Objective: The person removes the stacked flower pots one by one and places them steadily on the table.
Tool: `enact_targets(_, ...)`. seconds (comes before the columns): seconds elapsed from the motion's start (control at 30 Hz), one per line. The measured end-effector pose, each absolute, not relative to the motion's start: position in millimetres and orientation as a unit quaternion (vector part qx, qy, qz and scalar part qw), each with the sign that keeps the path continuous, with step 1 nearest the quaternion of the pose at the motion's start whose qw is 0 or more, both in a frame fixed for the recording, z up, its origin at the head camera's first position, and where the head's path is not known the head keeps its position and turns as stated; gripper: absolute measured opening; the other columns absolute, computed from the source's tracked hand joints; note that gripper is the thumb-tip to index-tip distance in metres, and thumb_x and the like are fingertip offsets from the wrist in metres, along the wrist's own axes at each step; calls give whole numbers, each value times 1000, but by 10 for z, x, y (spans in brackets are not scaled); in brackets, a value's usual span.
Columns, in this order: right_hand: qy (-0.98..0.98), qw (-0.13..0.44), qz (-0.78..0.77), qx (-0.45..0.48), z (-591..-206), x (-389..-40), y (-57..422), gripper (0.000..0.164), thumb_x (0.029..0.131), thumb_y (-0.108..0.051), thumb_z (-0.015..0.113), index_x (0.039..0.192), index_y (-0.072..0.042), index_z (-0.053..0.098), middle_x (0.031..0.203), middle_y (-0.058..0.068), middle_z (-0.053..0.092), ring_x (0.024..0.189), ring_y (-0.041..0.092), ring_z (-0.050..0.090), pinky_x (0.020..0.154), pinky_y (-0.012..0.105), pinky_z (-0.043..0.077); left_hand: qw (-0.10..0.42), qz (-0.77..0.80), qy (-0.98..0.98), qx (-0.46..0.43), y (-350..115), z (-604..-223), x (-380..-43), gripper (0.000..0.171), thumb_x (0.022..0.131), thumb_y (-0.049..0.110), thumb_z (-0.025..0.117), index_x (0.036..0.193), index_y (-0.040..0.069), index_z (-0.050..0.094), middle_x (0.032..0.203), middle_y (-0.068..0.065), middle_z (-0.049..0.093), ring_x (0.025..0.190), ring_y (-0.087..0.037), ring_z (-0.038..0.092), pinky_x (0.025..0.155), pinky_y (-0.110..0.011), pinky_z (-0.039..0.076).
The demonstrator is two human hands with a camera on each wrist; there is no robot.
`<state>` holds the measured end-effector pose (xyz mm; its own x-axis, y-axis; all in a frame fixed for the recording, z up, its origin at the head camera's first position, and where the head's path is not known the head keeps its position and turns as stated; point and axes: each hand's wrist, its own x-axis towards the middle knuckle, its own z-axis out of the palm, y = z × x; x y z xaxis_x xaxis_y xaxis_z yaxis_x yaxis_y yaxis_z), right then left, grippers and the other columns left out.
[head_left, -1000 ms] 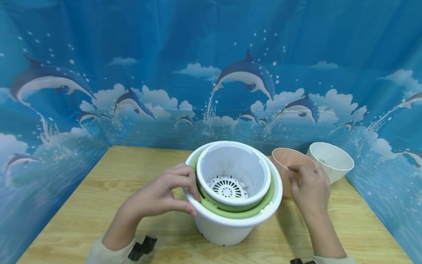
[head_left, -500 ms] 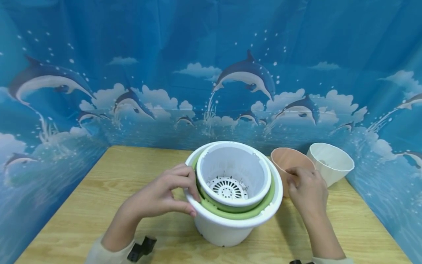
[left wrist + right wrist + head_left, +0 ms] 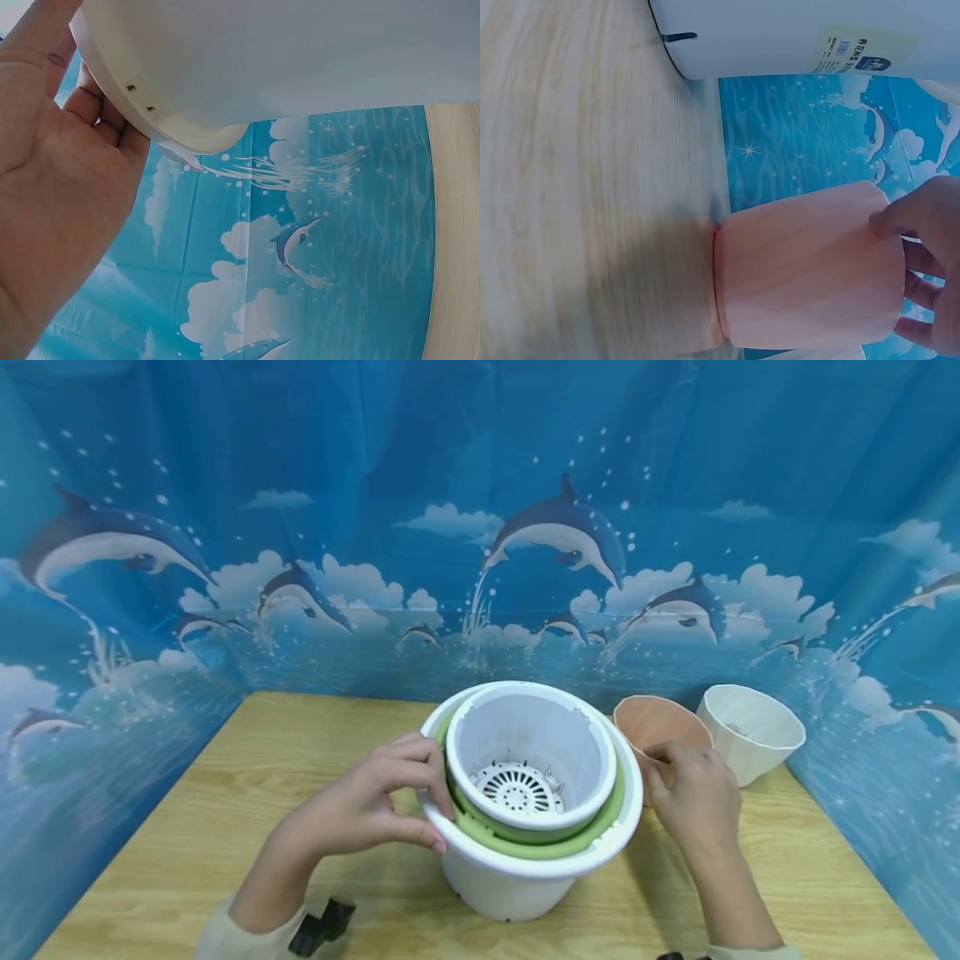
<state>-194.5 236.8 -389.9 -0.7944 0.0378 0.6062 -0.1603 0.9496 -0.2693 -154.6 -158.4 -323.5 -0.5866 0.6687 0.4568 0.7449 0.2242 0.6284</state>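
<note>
A large white flowerpot (image 3: 517,889) stands mid-table with a green pot (image 3: 551,847) and a smaller white pot (image 3: 536,702) nested inside it; slots pierce the inner pot's floor. My left hand (image 3: 367,802) grips the large pot's rim at its left side, thumb outside and fingers over the edge, as the left wrist view also shows. On the right, my right hand (image 3: 697,797) pinches the near rim of a peach flowerpot (image 3: 810,270), thumb outside and fingers inside. That pot stands upright on the wood, close beside the white stack, which partly hides it in the head view.
A cream pot (image 3: 750,727) with a faceted rim stands behind and right of the peach one. The wooden table (image 3: 322,727) meets a blue dolphin-print curtain (image 3: 480,527) at the back and sides. A label (image 3: 862,52) shows on the white pot's side.
The right hand and the peach pot have shifted slightly left, toward the white stack. My left hand and the nested pots have stayed nearly still.
</note>
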Motion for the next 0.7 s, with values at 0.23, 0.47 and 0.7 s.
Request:
enact_targets(0.23,-917,360,164,55,-3885,-1926,2343,16,84,-17,77,95,-6,74,98,15,68,92,38,59,73,57,46,46,-429,-780,-454,-1584,-3235,-1540,21,74,30,85,88,28,70,94,13,57,96,-11,53,88,-33,47)
enact_targets(0.47,-904,383,175,75,-3850,-1909,2303,16,82,-15,79,93,-6,73,95,12,64,87,33,58,66,52,47,48,-429,-779,-454,-1583,-3235,-1541,21,74,30,85,88,28,70,94,13,58,96,-11,53,87,-33,47)
enact_targets(0.7,-919,347,173,72,-3853,-1896,2277,16,86,-20,77,95,-7,73,91,11,63,86,31,60,69,51,50,44,-431,-778,-455,-1581,-3237,-1540,21,74,30,85,88,28,70,94,13,58,96,-11,53,87,-33,47)
